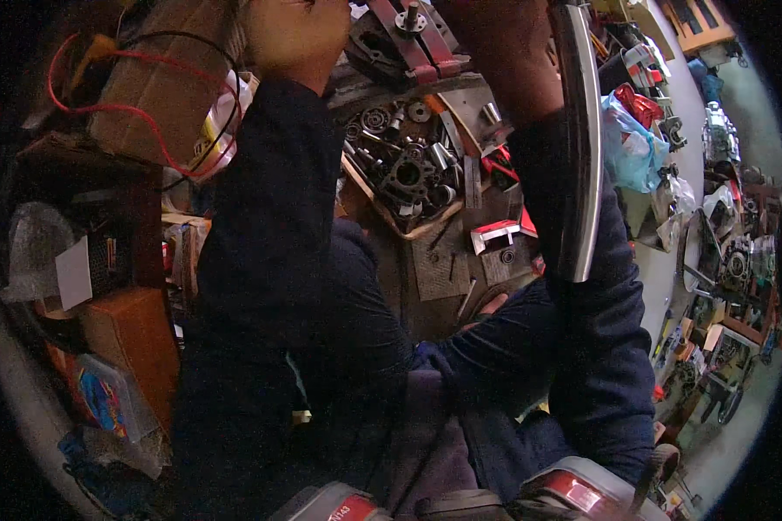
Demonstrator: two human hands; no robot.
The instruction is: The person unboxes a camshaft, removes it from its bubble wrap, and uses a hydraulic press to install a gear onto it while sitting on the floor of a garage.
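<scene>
Both arms in dark sleeves reach up to the top edge. My left hand (295, 39) is blurred there, left of a red metal fixture (430, 68) with an upright bolt (412, 16); its fingers are cut off or smeared. On the fixture's other side my right hand (513, 52) is in shadow, its fingers beyond the top edge. Dark metal parts (375, 48) sit against the fixture. A long shiny metal tube (589, 148) runs down in front of my right forearm; whether my right hand holds it cannot be seen.
Below the fixture, a wood-edged tray (382, 211) holds greasy engine parts (406, 174). Right of it lies a red-and-white small box (495, 234). Cardboard (161, 100) with a red cable (139, 56) stands left. Plastic bags (634, 148) and more parts line the right.
</scene>
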